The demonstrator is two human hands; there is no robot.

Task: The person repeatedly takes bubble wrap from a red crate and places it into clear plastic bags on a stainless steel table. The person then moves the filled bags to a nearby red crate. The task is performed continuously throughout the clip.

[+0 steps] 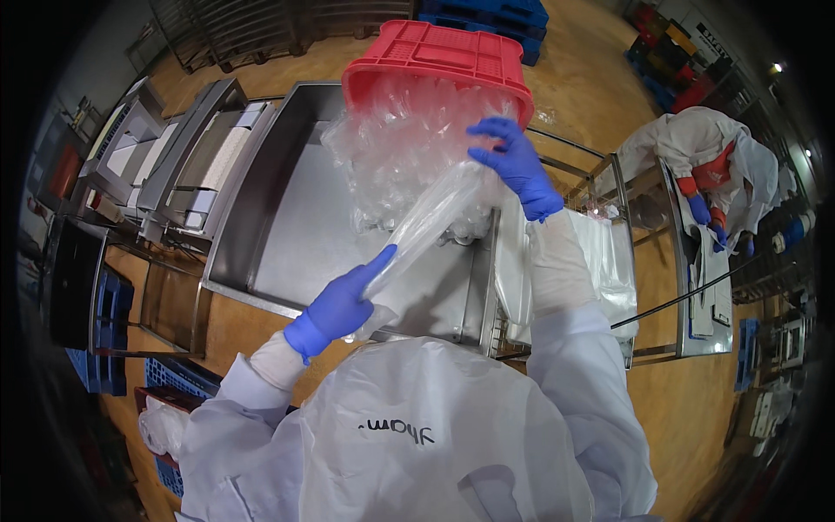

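Note:
An upturned red plastic crate (435, 54) stands tilted over a stainless steel trough table (287, 217), with a heap of clear plastic bags (391, 165) spilling out beneath it. My right hand (515, 165), in a blue glove, rests against the crate's lower rim and the top of the heap. My left hand (344, 300), also blue-gloved, grips the lower end of a long clear bag (426, 222) that stretches from it up to the heap. My white coat sleeves come in from the bottom.
A sealing machine (187, 165) stands left of the trough. Blue crates (109, 322) sit at lower left. A wire rack with clear bags (609, 261) stands on the right. Another person (704, 157) in white coat and blue gloves works at a bench on the far right.

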